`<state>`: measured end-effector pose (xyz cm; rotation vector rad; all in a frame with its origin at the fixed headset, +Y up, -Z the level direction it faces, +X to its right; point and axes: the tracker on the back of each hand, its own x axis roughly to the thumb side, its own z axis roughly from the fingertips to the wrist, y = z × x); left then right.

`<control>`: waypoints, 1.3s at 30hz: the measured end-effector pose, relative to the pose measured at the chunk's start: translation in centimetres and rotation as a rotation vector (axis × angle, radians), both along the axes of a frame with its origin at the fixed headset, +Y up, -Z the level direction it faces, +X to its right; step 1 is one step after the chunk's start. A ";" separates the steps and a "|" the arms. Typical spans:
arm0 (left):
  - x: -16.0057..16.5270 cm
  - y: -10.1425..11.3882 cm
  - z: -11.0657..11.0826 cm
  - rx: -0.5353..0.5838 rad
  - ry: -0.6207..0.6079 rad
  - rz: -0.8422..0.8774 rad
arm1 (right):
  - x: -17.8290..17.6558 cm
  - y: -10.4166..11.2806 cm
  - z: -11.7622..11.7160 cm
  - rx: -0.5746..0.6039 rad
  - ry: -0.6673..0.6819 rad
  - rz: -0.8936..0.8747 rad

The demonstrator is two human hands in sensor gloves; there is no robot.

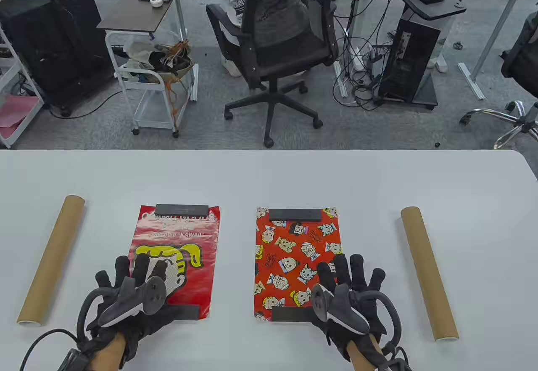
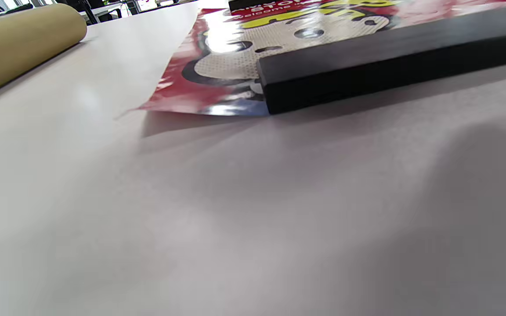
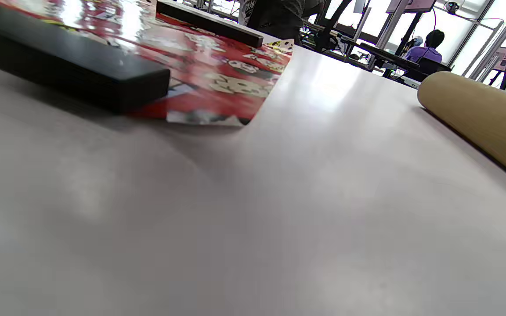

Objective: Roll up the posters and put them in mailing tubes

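Nothing rolled yet. Two posters lay flat on the surface point(image 1: 269, 177), side by side: left poster point(image 1: 185, 236) with a yellow-haired cartoon face, right poster point(image 1: 290, 253) patterned with small cartoon heads. Each pinned by a dark bar at its far edge, far left bar point(image 1: 181, 209) and far right bar point(image 1: 294, 214), and another at its near edge, near left bar point(image 2: 393, 52) and near right bar point(image 3: 68, 66). Left tube point(image 1: 52, 259) lay well left of the left poster, right tube point(image 1: 428, 272) well right of the right poster, both apparently unfilled.

Left hand point(image 1: 134, 291) spread, fingers apart, over the near left part of the left poster, gripping nothing. Right hand point(image 1: 349, 291) likewise spread over the near right corner of the right poster, gripping nothing. Could not tell whether either palm pressed down.

By judgement, at the very start: bars to be lifted off, both posters to be rolled, both to be slid into tubes.
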<state>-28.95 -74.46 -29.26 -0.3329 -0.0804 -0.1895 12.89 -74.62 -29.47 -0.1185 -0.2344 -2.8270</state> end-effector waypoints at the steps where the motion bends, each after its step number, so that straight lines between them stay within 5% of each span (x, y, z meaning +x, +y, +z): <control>1: 0.0 0.0 0.0 -0.003 0.004 0.004 | 0.1 0.1 0.0 -0.004 -0.007 0.001; 9: -0.1 0.2 -0.1 0.024 0.000 0.036 | 2.6 2.3 -0.4 0.170 -0.128 -0.067; 14: 0.3 0.9 0.1 0.059 -0.033 0.075 | 8.5 3.4 -2.7 0.154 -0.457 0.050; 20: 1.0 2.6 0.8 0.129 -0.083 0.154 | 15.7 1.0 -4.3 -0.021 -0.793 -0.075; 23: 1.4 3.1 1.3 0.150 -0.115 0.184 | 17.3 -1.3 -4.8 -0.020 -0.838 -0.153; 26: 1.8 3.4 1.6 0.155 -0.137 0.211 | 17.8 -1.5 -4.9 0.013 -0.859 -0.234; 34: 2.2 4.3 2.4 0.329 -0.196 0.396 | 14.1 1.7 -5.2 0.192 -0.607 -0.351; 39: 2.4 4.9 3.1 0.419 -0.206 0.575 | 8.7 4.1 -3.5 0.272 -0.095 -0.569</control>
